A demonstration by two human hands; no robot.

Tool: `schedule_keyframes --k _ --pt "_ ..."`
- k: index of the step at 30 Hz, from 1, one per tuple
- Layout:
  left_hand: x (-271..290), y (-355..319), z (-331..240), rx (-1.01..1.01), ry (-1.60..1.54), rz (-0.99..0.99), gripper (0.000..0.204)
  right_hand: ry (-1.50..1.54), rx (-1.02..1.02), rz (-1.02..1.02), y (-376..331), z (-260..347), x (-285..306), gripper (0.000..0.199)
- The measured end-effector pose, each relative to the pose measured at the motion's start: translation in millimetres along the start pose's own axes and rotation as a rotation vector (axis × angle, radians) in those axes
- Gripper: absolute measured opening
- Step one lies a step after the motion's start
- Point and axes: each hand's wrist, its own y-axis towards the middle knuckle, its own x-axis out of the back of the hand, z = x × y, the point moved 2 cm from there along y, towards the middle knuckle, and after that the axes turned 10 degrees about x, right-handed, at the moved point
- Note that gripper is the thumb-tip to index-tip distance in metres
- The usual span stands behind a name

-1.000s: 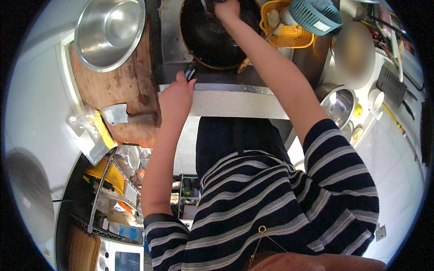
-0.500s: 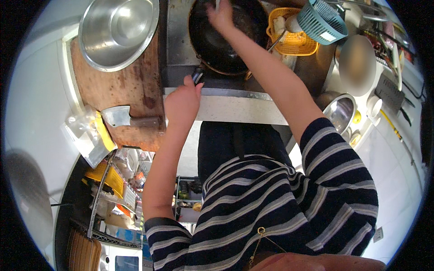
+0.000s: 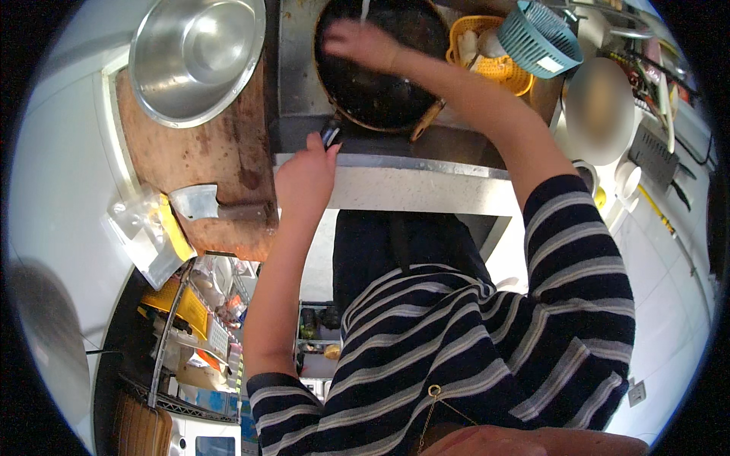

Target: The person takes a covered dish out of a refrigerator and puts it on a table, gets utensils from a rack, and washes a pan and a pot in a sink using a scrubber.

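A dark wok (image 3: 384, 95) rests at the top middle, its inside black and wet-looking. My left hand (image 3: 306, 171) is closed around its short black handle (image 3: 331, 134) at the near left. Over the wok's left half reaches my right hand (image 3: 361, 45), smeared by motion; whether its fingers hold anything does not show. A thin whitish streak (image 3: 366, 9), like running water, falls just beyond that hand. A tan, handle-like piece (image 3: 427, 121) sits at the wok's near right rim.
A steel basin (image 3: 194, 61) stands on a wooden board (image 3: 220, 152) at left, with a cleaver (image 3: 196, 201) nearer. Right of the wok are a yellow basket (image 3: 498, 80) and a blue-green basket (image 3: 540, 38). A pale counter edge (image 3: 411, 186) runs before me.
My right hand has moved left and nearer inside the wok, its elbow swinging outward to the right. The left hand keeps its hold on the handle. More of the tan piece shows.
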Motion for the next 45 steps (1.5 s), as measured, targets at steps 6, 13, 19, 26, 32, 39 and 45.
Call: schedule_keyframes --k 6,13,19,26,32,39,45 --pt "-8.7 -8.2 7.2 0.009 0.011 -0.029 0.040 0.038 -0.738 0.078 -62.7 -52.7 23.8 0.029" --pt "-8.2 -5.0 4.8 -0.015 -0.036 -0.022 0.037 0.399 -1.027 0.784 -78.1 64.0 -17.0 0.047" --pt "-4.1 -4.9 2.9 -0.042 -0.011 -0.060 0.036 1.218 -0.778 0.369 -86.4 67.6 -6.3 0.029" --pt "-7.4 -6.2 5.6 -0.017 0.000 -0.057 0.035 -0.152 -0.839 0.531 -96.1 -34.2 -3.7 0.031" --pt "-5.2 -3.3 1.3 -0.028 0.020 -0.051 0.036 0.197 -1.033 -0.655 5.4 -39.7 -8.3 0.036" --pt "-9.7 -8.2 12.4 -0.017 -0.011 -0.076 0.037 0.913 -0.370 0.088 -27.5 70.5 -3.1 0.029" --pt "-5.8 -3.9 4.7 -0.033 -0.036 -0.001 0.041 -0.091 -0.683 0.767 -107.0 -25.3 -4.4 0.034"
